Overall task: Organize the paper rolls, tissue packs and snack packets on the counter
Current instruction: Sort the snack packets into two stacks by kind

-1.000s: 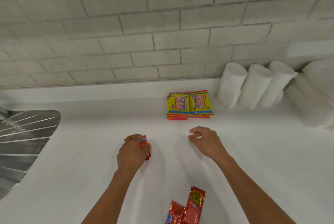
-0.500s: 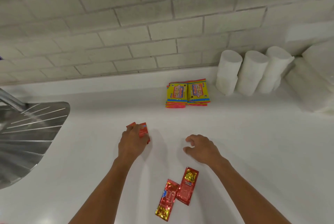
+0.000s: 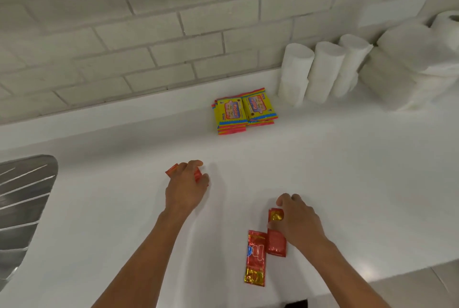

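Left hand (image 3: 186, 189): curled around held red packets (image 3: 197, 175) just above the counter (image 3: 347, 171)
Right hand (image 3: 296, 220): fingers laid on a red sachet (image 3: 276, 242); grip cannot be told
Neighbouring sachet (image 3: 256, 256): flat, touching it
Handling: judged light, thin, slippery foil; best pinched at an edge
Beyond: yellow packets (image 3: 244, 111) stacked near paper rolls (image 3: 320, 71)

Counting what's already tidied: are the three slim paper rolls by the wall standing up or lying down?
Standing. The three slim paper rolls sit on end in a row against the tiled wall, round tops up, beside bulkier rolls.

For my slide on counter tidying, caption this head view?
Left hand grips red snack packets; right hand reaches another red packet.
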`<state>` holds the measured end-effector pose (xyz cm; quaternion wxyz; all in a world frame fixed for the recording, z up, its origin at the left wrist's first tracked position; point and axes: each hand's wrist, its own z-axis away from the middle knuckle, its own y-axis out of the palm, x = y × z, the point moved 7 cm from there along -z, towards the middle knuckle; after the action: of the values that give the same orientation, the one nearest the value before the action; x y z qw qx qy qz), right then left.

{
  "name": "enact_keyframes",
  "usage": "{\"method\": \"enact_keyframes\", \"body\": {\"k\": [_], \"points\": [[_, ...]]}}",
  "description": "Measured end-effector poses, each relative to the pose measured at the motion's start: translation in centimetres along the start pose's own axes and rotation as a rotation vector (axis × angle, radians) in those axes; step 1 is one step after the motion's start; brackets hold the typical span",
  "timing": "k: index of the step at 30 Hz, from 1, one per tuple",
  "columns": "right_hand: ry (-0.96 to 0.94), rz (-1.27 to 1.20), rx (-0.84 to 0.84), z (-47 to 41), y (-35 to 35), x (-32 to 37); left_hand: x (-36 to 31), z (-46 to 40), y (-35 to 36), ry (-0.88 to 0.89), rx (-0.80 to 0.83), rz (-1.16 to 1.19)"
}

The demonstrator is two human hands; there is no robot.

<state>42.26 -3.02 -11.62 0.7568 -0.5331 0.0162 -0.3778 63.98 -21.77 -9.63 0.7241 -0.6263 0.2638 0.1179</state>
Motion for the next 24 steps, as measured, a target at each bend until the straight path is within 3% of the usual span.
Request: {"method": "enact_keyframes", "body": {"k": [10, 18, 24], "points": [[0.134, -0.258, 0.070, -0.2, -0.1, -0.3, 2.0, -1.2, -0.5, 0.100, 0.092, 0.086], [-0.089, -0.619, 0.132, -1.3, -5.2, 7.5, 3.7, -2.6, -3.4, 0.111, 0.090, 0.134], [-0.274, -0.832, 0.257, -5.0, -6.3, 15.1, 3.6, -3.6, -6.4, 0.116, 0.127, 0.394]]}}
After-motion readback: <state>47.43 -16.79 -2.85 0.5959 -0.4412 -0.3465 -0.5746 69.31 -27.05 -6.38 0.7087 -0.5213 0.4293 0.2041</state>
